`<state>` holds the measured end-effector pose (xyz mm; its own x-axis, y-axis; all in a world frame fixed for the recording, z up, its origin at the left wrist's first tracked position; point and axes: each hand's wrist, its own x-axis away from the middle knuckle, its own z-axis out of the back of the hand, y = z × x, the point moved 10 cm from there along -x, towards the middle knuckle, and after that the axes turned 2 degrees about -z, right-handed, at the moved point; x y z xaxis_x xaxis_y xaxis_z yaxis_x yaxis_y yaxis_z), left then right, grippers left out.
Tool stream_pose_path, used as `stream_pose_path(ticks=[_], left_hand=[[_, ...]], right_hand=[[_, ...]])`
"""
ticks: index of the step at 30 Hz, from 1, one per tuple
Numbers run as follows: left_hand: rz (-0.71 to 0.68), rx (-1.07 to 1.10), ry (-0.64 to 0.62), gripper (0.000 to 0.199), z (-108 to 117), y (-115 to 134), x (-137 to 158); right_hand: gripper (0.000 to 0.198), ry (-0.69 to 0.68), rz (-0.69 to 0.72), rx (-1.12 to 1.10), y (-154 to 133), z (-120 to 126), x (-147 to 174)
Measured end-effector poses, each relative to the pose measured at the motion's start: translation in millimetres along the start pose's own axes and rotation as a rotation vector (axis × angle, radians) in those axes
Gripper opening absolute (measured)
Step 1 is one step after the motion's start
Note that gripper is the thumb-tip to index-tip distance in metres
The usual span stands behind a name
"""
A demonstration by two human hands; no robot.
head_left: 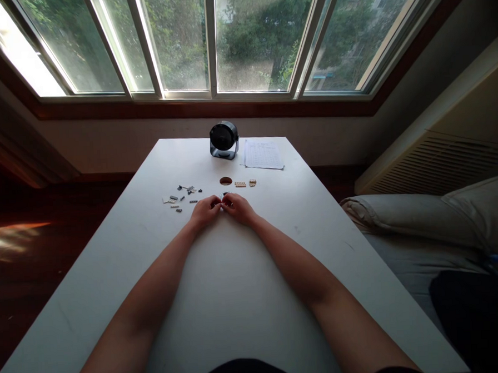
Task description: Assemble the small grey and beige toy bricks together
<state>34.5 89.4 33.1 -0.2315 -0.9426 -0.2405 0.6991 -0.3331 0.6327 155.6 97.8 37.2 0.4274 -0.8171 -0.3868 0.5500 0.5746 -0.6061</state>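
Over the white table (237, 276), my left hand (207, 209) and my right hand (237, 207) meet, fingertips together. Both are closed around something small with dark and pale parts (223, 195), mostly hidden by the fingers, so its kind does not show. Left of my left hand lie several small loose building pieces (173, 198) in grey, black and white. Beyond my right hand are tan studded bricks (240, 184) and a smaller tan cluster (252, 182).
A round brown-rimmed hole (226, 181) lies just beyond my hands. Farther back stand a small black fan (223, 139) and a printed paper sheet (264, 154). A window (250, 41) spans the far wall. A cushioned seat (405, 217) flanks the table's right side.
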Motion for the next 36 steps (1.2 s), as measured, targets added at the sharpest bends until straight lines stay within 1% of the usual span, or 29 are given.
stream_pose_path(ticks=[5, 13, 19, 27, 36], left_hand=[[-0.024, -0.003, 0.004, 0.022, 0.5, 2.1, -0.2], [-0.004, -0.016, -0.001, 0.021, 1.0, 2.0, 0.0], [-0.022, -0.009, 0.008, 0.02, 1.4, 2.3, 0.3], [-0.01, -0.013, 0.008, 0.021, 1.5, 0.9, 0.6], [-0.045, -0.002, 0.007, 0.022, -1.0, -0.9, -0.8]], right_hand=[[0.006, 0.0, 0.0, -0.004, 0.5, -0.3, -0.2], [0.008, 0.001, 0.0, -0.001, 0.6, 0.0, -0.2], [0.007, 0.01, 0.018, -0.003, -0.6, -0.2, -0.1], [0.006, 0.0, 0.008, 0.008, -1.4, -0.2, -0.5], [0.006, 0.011, 0.032, 0.005, -0.6, -0.9, -0.3]])
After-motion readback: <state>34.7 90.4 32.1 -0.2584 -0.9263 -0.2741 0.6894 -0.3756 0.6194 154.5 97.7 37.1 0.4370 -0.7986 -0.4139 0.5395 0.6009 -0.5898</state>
